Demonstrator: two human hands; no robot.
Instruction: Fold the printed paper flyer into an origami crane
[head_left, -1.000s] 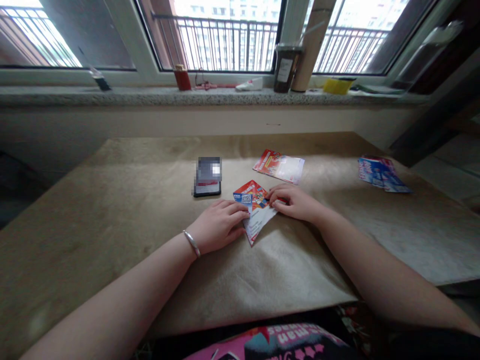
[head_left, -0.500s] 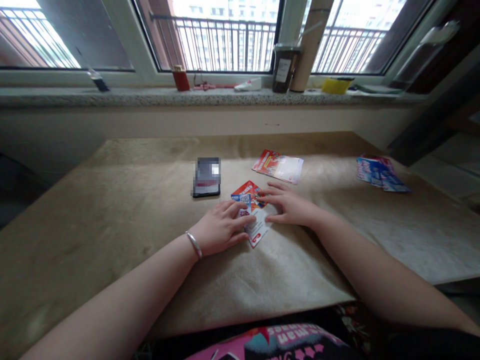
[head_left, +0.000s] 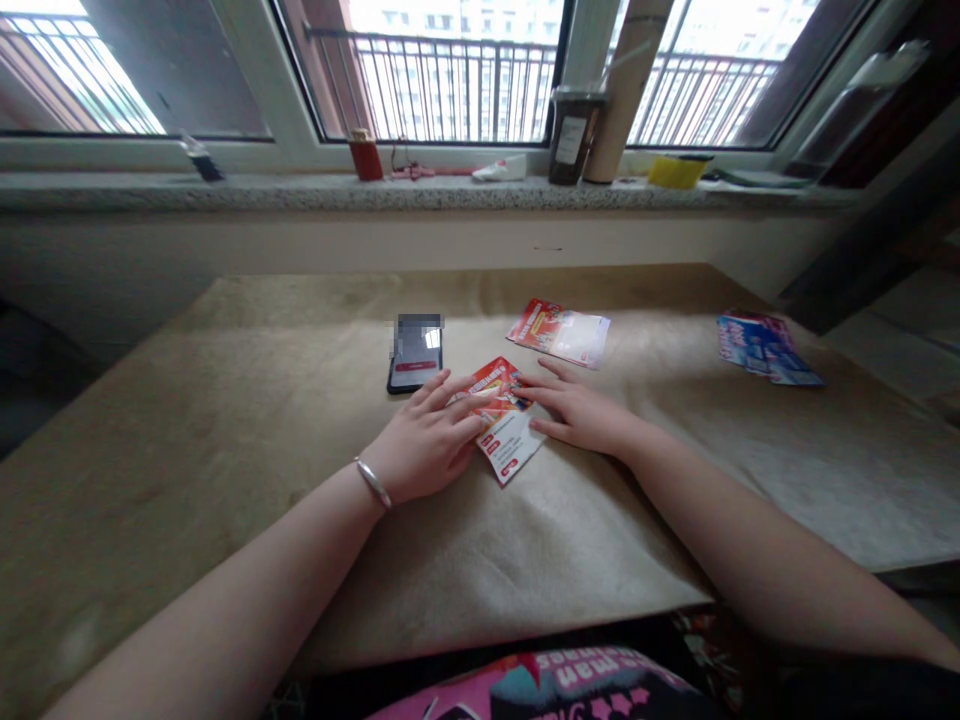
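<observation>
A folded red and white leaflet (head_left: 504,432) lies on the tan table (head_left: 225,420) between my hands. My left hand (head_left: 424,440), with a silver bracelet on the wrist, lies flat on the leaflet's left part, fingers stretched out. My right hand (head_left: 577,408) rests flat on its right edge, fingers spread and pointing left. Both hands press the paper down against the table; neither grips it.
A dark phone (head_left: 415,365) lies just behind my left hand. Another red and white leaflet (head_left: 559,333) lies farther back, and blue leaflets (head_left: 761,348) at the far right. The windowsill (head_left: 300,192) holds a red cup (head_left: 365,156), a dark jar (head_left: 568,136) and a yellow object (head_left: 675,171).
The leaflet has been folded narrower. My left hand slid forward and up over it, fingers now stretched. My right hand opened from a pinch to lie flat.
</observation>
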